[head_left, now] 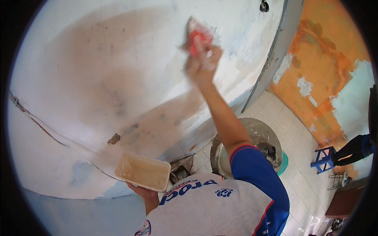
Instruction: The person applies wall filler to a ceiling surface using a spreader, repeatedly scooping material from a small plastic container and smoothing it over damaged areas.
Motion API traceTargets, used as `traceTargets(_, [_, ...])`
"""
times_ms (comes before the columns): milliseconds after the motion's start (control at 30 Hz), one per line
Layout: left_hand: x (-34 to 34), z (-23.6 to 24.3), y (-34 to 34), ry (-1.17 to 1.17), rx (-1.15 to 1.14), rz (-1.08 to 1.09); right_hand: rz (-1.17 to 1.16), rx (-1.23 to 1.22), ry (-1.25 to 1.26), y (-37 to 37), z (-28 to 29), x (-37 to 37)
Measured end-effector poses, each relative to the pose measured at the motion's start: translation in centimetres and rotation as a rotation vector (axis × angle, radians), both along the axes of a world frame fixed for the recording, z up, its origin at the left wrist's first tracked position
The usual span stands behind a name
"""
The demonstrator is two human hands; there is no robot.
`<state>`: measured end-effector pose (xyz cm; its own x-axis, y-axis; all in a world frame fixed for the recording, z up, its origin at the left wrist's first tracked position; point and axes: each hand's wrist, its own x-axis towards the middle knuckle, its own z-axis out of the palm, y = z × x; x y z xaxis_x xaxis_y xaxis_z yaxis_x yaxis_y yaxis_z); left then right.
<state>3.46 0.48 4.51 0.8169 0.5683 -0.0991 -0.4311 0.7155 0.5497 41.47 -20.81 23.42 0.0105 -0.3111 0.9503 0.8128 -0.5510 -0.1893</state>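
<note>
My right hand (pixel 204 65) is raised against the white wall (pixel 149 51), its fingers closed round a red putty scraper (pixel 200 39). The scraper has pale smears on it and is blurred by motion, and it is at the wall surface. Low on the left, my left hand (pixel 143 192) grips a rectangular pale plastic tub (pixel 142 172) from below. Most of that hand's fingers are hidden under the tub. A thin pale beige layer coats the inside of the tub.
A cable (pixel 55 137) runs down the wall at left, near a chipped hole (pixel 113 139). Below my right arm stands a round, stained surface (pixel 260 128) with a bucket. A grey door frame (pixel 271 59) borders an orange patched wall (pixel 315 78). A person's dark leg (pixel 351 151) is by a blue stool (pixel 323 160).
</note>
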Motion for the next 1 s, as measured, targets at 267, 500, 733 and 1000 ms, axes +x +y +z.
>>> traceTargets(267, [1.4, 4.6, -2.8, -0.057, -0.015, 0.118, 0.269, -0.094, 0.029, 3.6, -4.5, -9.4])
traceTargets(500, [0.4, 5.3, -2.9, 0.096, -0.117, 0.11, 0.275, 0.029, 0.179, 1.7, -0.9, -1.7])
traceTargets(733, [0.5, 3.1, -2.1, -0.054, -0.076, 0.143, 0.311, -0.106, 0.054, 3.7, -5.3, -9.0])
traceTargets(1000, [-0.3, 2.1, -2.3, -0.028, -0.065, 0.175, 0.347, 0.176, 0.211, 3.2, -1.5, -0.1])
